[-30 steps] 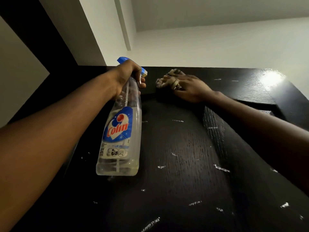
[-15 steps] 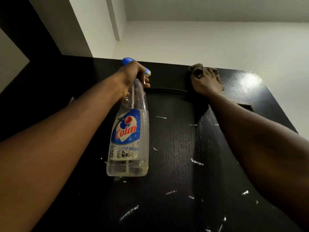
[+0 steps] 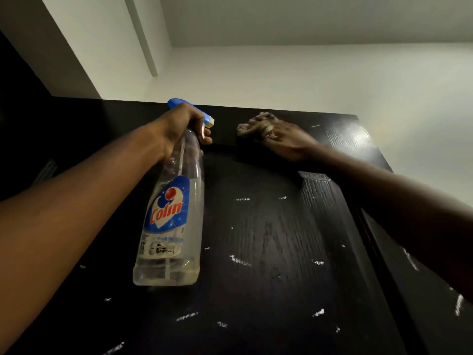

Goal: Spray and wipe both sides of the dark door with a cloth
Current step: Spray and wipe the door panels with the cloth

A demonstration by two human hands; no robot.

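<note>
The dark door (image 3: 268,239) fills the lower view, seen from below, with white flecks scattered over its wood grain. My left hand (image 3: 179,129) grips the neck of a clear spray bottle (image 3: 170,221) with a blue trigger head and a blue and red label, held up near the door's top. My right hand (image 3: 284,139) presses a crumpled beige cloth (image 3: 256,125) against the door's top rail, fingers curled over it. The hand and cloth are blurred by motion.
A white wall (image 3: 332,78) and ceiling (image 3: 307,19) rise above the door's top edge. A pale wall panel (image 3: 84,47) and a dark frame (image 3: 20,85) stand at the upper left. The door's right edge (image 3: 384,252) runs down beside my right forearm.
My right hand has swept the cloth leftward along the door's top rail, after reaching further right half a second ago. The left hand and bottle have stayed roughly where they were.
</note>
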